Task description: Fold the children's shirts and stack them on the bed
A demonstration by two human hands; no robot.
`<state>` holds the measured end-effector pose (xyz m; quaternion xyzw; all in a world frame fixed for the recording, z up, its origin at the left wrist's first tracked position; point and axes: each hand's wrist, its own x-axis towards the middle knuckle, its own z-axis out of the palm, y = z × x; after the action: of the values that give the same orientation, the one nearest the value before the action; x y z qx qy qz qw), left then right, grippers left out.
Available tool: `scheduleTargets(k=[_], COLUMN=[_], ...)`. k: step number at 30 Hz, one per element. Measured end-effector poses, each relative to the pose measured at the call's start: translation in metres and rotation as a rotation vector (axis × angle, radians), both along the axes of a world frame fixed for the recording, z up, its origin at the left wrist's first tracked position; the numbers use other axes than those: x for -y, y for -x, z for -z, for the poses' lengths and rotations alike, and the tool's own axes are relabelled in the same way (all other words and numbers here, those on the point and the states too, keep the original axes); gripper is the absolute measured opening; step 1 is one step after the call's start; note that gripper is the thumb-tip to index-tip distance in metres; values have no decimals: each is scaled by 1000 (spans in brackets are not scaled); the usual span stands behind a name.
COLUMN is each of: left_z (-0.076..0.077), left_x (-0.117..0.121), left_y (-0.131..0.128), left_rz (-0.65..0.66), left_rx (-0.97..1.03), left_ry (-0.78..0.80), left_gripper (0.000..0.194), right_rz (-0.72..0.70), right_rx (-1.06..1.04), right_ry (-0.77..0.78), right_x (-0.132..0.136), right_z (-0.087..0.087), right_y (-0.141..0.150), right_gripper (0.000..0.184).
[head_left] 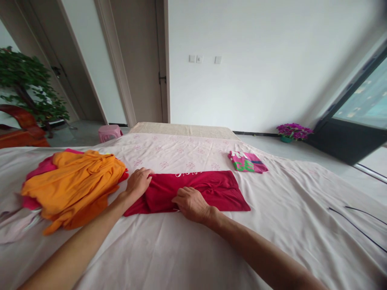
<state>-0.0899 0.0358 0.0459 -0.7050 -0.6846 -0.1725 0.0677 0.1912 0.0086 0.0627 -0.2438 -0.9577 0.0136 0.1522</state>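
A dark red shirt [220, 189] with white lettering lies folded into a long strip on the bed, its surface wrinkled on the right half. At its left end, my left hand [139, 182] is closed on the upper corner, the fingers pointing right along the edge. My right hand [192, 203] rests over the middle with curled fingers gripping the cloth near the lower edge. Left of my left hand lies a loose heap of clothes with an orange garment [81, 181] on top. A small folded pink garment [248, 162] with green and white letters sits beyond the red shirt's right end.
A pale patterned sheet [181, 149] covers the bed. Dark cords [356, 225] lie at the right. Past the bed are a pink stool [109, 132], a pot of purple flowers [294, 132], a leafy plant [30, 84] and a wooden chair [22, 129].
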Motion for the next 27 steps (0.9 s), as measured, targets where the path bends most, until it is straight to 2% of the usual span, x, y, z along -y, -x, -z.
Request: scheduleTargets(k=[4,7,10,12,13,16,19,22,27], left_z=[2,-5,-11,-10,-7,6,21,30,36], left_x=[-13,-3,17,29,32,32,23,12,-2], left_y=[7,-3,-32,-57,-68,-87,-80,-61,-32], left_rz=[-62,-82,66,199,226,136,25,26,-11], left_rx=[-4,-34,57,161,179,103,24,-9,-68], left_ry=[-15,-98,-188,-159,-132,-41,80,135,135], left_gripper=[29,34,41,40,39,47,59,64,64], right_rz=[-13,-63,7,112,158,259,348,423,589], right_rx=[-41,-62,-174,-275,-308,-281,-151,-63,49], right_ry=[38,78,140,170,172,131,120,113,82], right_x=[1,6,5,-3,-8,-25,-38,-49,-63], right_z=[1,-5,-14,-19,-20,-10,11,29,33], right_y=[6,1,-6,-8,-8,-7,-17,-46,-111], right_gripper=[23,18,22,28,30,39,51,53,54])
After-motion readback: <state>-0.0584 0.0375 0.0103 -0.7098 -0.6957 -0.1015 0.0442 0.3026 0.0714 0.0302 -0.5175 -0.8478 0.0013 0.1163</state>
